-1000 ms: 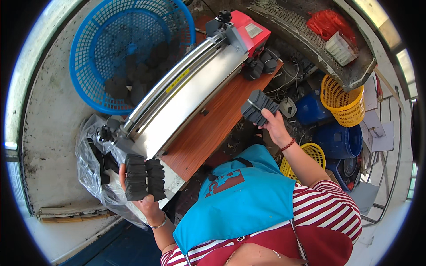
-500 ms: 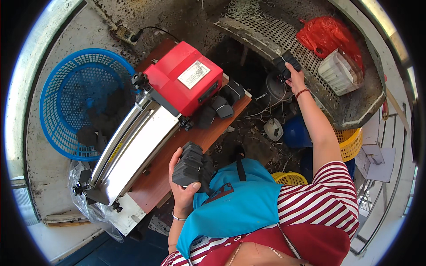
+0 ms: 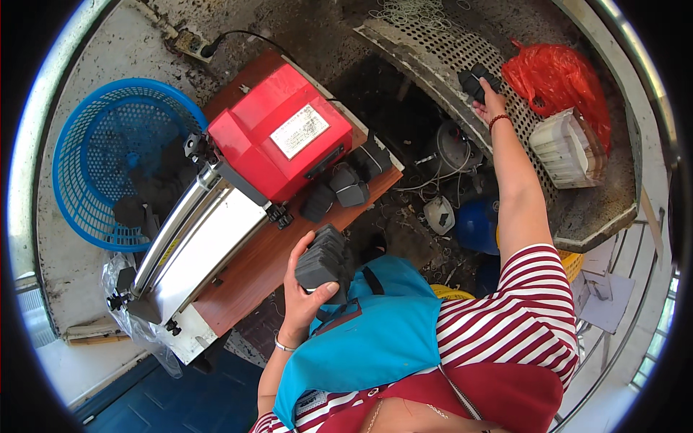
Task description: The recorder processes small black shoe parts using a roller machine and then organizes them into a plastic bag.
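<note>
My left hand is closed around a stack of thin black pieces, held in front of my blue apron. The thumb presses on its near side. Stretched out to the far right, my right hand grips a small black bundle with a thin pale band around it. That bundle is at the near edge of a perforated metal tray; whether it touches the surface I cannot tell. More black bundles lie on the brown board beside a red machine.
The machine has a long silver chute. Left of it stands a blue basket with dark pieces inside. A red plastic bag and a pale plastic container sit on the tray. A blue drum stands below. Loose pale bands lie at the tray's back.
My right hand has moved farther out with the black bundle, from the tray's rim to just over it. My left hand keeps its stack. The whole view has shifted slightly.
</note>
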`<state>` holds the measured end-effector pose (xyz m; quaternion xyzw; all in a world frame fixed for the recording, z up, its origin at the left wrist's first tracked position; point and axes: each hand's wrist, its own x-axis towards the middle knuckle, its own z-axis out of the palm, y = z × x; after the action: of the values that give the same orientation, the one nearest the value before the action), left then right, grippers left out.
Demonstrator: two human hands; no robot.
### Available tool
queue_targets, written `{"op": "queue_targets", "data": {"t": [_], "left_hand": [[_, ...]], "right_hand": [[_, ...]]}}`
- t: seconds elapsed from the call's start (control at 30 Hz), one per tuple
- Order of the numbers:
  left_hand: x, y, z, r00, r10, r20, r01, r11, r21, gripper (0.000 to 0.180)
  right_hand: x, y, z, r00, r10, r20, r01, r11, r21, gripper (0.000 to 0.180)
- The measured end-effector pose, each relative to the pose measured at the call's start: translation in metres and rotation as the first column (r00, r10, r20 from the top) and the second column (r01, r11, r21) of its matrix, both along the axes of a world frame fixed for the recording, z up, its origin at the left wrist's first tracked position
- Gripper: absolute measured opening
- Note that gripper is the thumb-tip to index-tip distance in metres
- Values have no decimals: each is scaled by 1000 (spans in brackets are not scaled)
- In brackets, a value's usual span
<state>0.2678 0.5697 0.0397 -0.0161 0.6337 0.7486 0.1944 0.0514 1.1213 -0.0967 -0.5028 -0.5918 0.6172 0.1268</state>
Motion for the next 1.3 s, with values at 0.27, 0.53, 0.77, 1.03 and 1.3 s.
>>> {"op": "queue_targets", "data": {"t": [0.27,0.53,0.77,1.03,1.3], "left_hand": [[-12,6,-20,987,-148,64,148,989,10,84],[-30,36,-45,976,-212,50,211,977,22,86],[-46,65,-23,910,-412,-55,415,907,68,88],[-5,30,-70,886,-406,224,387,913,127,47],[48,-21,-68,867,92,489,-94,995,-21,36]], "right_hand": [[23,-6,5,991,22,-129,28,927,374,60],[154,-262,98,48,909,-415,-994,4,-107,97],[152,-253,101,256,822,-508,-939,337,73,92],[-48,-76,80,797,573,191,-433,320,843,100],[-130,-56,49,551,147,822,-832,169,528,100]]}}
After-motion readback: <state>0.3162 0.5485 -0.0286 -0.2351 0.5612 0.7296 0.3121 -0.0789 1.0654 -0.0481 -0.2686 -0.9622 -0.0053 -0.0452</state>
